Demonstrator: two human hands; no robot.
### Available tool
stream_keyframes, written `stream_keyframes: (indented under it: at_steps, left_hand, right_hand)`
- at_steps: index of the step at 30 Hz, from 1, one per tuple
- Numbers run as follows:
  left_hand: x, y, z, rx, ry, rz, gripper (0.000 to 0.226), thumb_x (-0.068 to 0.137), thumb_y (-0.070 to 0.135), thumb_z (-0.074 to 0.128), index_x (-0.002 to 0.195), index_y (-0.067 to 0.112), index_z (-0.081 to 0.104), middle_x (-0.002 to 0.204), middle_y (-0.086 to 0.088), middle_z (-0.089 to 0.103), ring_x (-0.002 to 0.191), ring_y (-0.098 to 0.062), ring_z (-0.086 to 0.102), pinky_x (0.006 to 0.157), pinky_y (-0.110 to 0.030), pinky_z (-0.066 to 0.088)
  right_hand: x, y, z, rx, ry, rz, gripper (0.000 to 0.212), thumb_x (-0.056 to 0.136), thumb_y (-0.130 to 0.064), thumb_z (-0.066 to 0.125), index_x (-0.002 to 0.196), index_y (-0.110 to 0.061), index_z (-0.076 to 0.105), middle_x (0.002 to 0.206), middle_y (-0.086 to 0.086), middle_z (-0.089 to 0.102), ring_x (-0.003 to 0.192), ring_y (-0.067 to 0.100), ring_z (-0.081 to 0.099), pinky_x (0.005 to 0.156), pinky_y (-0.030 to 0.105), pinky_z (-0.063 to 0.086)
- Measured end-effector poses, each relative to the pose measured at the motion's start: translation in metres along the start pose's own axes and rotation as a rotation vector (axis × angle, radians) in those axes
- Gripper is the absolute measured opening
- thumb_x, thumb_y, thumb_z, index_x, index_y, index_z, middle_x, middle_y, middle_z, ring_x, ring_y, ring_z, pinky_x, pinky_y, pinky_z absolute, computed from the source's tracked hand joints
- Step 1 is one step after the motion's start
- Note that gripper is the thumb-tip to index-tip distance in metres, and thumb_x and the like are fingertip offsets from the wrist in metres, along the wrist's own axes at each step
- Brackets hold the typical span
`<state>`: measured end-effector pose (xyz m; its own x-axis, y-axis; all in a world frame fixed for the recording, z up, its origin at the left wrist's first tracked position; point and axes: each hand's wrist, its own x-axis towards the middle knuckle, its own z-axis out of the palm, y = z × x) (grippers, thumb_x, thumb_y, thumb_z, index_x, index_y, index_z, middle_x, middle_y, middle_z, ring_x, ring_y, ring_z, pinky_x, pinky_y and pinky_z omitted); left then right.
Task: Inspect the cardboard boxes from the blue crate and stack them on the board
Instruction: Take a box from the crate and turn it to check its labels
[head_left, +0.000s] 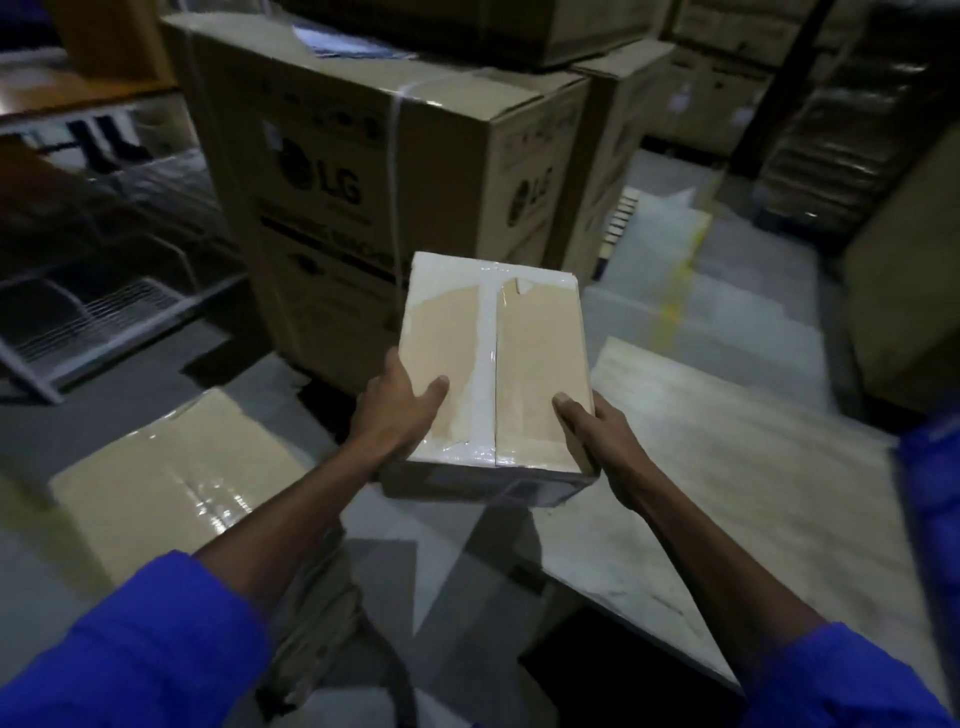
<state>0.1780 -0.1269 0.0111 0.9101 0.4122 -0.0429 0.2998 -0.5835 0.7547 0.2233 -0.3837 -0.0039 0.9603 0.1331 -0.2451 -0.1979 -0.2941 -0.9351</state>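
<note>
Small taped cardboard box (493, 364) held in the air between both hands: left hand (397, 410) clamped on its left side, right hand (592, 431) on its right, thumbs on top. Looks rigid and fairly light; tape glossy, probably slick, so grip bare cardboard edges.

floor (727, 291) under board (737, 467), cartons (374, 171)

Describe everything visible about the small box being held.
The small box is tan cardboard, rectangular, its top facing the camera. Clear glossy tape runs down the centre seam and along the edges, with a small tear near the far end. A dark label shows on the near side. The left hand and right hand grip opposite sides, holding it in the air.
</note>
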Motion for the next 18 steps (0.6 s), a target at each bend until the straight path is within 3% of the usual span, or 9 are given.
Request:
stream_keyframes:
  at_steps: [6,9,13,18]
  left_hand:
    - [-0.014,0.052,0.090,0.016,-0.127,0.086,0.071,0.098,0.050,0.060,0.151,0.012,0.032,0.137,-0.014,0.062,0.118,-0.039,0.062,0.099,-0.048,0.053]
    - [-0.028,0.074,0.139,0.020,-0.168,0.082,0.077,0.098,0.053,0.058,0.155,0.013,0.026,0.147,-0.013,0.055,0.123,-0.038,0.060,0.104,-0.051,0.051]
    - [-0.050,0.102,0.200,0.010,-0.215,0.070,0.074,0.101,0.047,0.057,0.156,0.012,0.023,0.150,-0.013,0.051,0.132,-0.036,0.054,0.107,-0.046,0.046]
    - [-0.072,0.122,0.256,0.029,-0.265,0.119,0.090,0.101,0.047,0.056,0.161,0.036,-0.010,0.152,-0.010,0.051,0.130,-0.040,0.056,0.106,-0.052,0.046]
  right_hand:
    - [-0.014,0.044,-0.098,0.013,0.087,0.046,0.034,0.102,-0.043,0.061,0.132,-0.027,0.058,0.126,0.003,0.069,0.108,0.020,0.069,0.097,0.040,0.057]
    - [-0.016,0.069,-0.145,-0.005,0.111,0.082,0.033,0.103,-0.044,0.060,0.132,-0.028,0.057,0.125,0.002,0.068,0.106,0.018,0.068,0.094,0.039,0.057]
    - [-0.020,0.102,-0.203,0.006,0.118,0.141,0.036,0.102,-0.046,0.061,0.132,-0.029,0.056,0.124,0.000,0.067,0.104,0.017,0.068,0.086,0.033,0.056]
    - [-0.021,0.139,-0.256,0.022,0.119,0.180,0.045,0.103,-0.042,0.060,0.142,-0.020,0.056,0.130,0.005,0.067,0.107,0.021,0.067,0.093,0.038,0.056]
